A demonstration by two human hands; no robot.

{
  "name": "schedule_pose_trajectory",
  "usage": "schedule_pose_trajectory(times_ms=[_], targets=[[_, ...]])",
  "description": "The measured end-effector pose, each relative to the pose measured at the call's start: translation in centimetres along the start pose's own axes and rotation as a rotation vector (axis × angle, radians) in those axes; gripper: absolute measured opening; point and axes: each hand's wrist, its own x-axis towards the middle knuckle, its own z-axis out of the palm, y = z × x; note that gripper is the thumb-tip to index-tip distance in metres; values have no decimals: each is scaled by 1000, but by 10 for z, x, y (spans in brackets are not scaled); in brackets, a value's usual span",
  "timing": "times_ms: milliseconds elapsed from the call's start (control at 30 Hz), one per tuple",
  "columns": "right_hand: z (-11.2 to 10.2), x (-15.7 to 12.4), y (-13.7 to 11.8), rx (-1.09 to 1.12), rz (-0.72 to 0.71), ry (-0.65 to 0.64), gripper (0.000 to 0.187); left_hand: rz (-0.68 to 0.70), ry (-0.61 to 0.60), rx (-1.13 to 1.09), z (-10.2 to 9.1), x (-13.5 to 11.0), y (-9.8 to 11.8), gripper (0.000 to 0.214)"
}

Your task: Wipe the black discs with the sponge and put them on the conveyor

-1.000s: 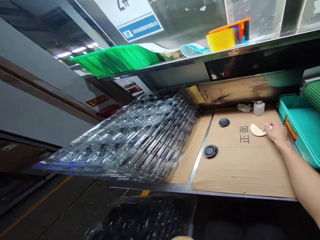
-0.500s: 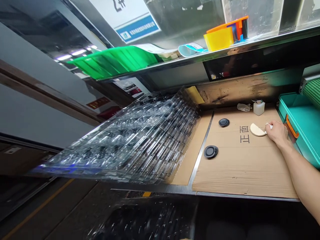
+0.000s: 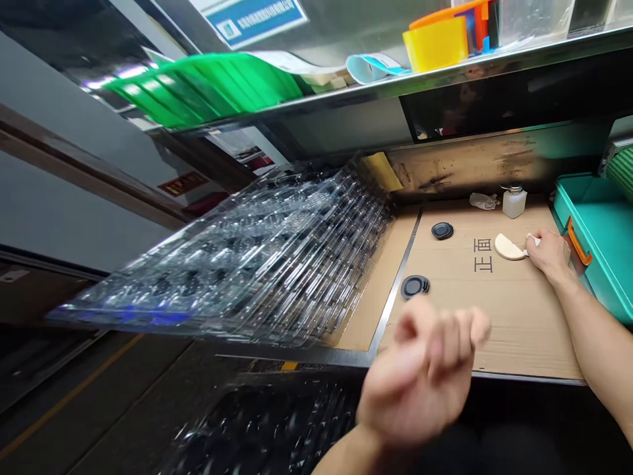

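My right hand (image 3: 548, 254) rests at the right of a cardboard sheet (image 3: 524, 330), pinching a small white piece (image 3: 532, 239) against a cream half-round pad (image 3: 509, 247). My left hand (image 3: 420, 373) is motion-blurred above the sheet's front edge, its fingers curled and nothing visible in them. It is nearest to a stack of black round discs (image 3: 415, 287). A smaller black stack (image 3: 442, 230) lies farther back. Both stacks sit apart from my hands.
Stacked transparent blister trays (image 3: 257, 257) lie left of the sheet, with more below the bench. A teal bin (image 3: 601, 244) stands at right, and a white bottle (image 3: 514, 203) at the back. Overhead, a steel shelf holds a green tray (image 3: 208, 86) and yellow container (image 3: 435, 47).
My left hand has risen into view from the bottom edge, over the front of the cardboard. My right hand stays at the cream pad, and the whole view has shifted slightly upward.
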Motion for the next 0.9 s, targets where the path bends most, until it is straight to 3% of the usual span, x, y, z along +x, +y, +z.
schedule_pose_trajectory(times_ms=[100,167,533,900], targets=[[0,0,0,1,-3,3,31,37,5,-161,27,45,-4,33],[1,0,1,-1,-11,6,30,4,-2,-213,34,57,-8,29],[2,1,2,-8,-4,6,31,-99,0,-407,30,55,-14,23],[1,1,0,-10,3,2,31,-109,-45,-399,29,53,-15,22]])
